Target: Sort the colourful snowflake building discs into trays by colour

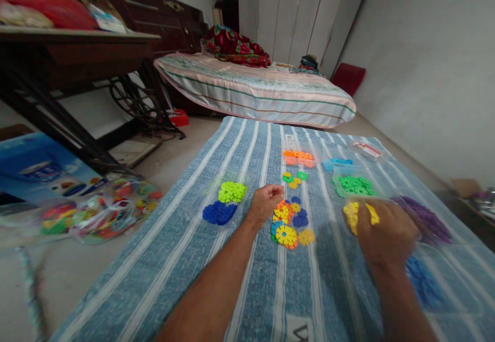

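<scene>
My left hand (267, 197) is raised over the middle of the cloth with its fingers pinched together; whatever is between them is too small or hidden to make out. Just beside it lies a loose cluster of joined and stacked notched plastic discs (286, 235) in yellow, orange and blue. My right hand (390, 231) reaches into a clear tub of yellow notched discs (351, 217), fingers curled down. Yellow shows between thumb and fingers, but whether a disc is gripped is hidden. A few green and yellow discs (294, 179) lie farther off.
Tubs hold orange discs (298, 158), green discs (355, 185), purple pieces (427, 218), blue pieces (423, 282), and lime discs (232, 191) with dark blue ones (219, 213). A clear lid (367, 149) lies at the far right. Bags of colourful pieces (104, 218) sit on the floor left.
</scene>
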### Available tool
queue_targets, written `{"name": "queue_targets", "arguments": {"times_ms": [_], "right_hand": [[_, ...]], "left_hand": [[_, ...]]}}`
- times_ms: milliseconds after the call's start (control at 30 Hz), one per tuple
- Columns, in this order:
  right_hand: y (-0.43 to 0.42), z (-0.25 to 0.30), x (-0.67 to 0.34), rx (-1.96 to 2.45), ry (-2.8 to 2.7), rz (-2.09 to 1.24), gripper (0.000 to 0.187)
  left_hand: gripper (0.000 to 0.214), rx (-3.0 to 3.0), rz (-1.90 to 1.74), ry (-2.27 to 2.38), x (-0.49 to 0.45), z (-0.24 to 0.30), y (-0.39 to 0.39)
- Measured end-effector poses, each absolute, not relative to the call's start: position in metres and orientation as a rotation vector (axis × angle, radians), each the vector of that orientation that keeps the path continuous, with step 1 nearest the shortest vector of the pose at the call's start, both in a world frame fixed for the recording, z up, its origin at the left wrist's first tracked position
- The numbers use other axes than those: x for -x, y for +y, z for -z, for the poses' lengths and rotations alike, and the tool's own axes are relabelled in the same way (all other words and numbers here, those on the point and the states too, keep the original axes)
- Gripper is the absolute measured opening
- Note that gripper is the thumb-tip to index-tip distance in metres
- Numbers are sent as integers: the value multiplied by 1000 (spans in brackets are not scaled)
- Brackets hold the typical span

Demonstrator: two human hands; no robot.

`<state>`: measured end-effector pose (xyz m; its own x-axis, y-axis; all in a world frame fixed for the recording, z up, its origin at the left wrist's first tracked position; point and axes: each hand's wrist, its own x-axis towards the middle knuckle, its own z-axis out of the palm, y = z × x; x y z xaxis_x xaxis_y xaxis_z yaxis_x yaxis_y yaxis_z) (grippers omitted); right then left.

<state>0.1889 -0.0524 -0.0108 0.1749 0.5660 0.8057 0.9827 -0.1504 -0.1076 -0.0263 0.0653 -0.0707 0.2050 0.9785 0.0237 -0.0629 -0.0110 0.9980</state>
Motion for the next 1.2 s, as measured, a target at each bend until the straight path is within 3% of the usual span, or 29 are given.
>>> {"name": "queue_targets", "arguments": {"times_ms": [100,300,400,867,1033,1200], "right_hand": [[-56,15,-177,1735,-1561,740,16],[-61,49,-105,1493,-2035,218,27],[-63,59,-87,1534,-2091,134,22],[-66,66,-89,1406,-2019,155,23],[-59,52,-111,1330,-1859,403,17],[-58,23,-172,1610,-1578,784,9]], "left_hand": [[23,-1273,-1098,996,26,72,66],[24,-1271,-1082,994,26,72,66],[23,-1268,-1094,989,26,72,66],[24,-1299,-1098,1000,26,72,66],[24,-1304,-1087,1008,27,70,64],[24,-1318,-1078,1036,27,68,63]]}}
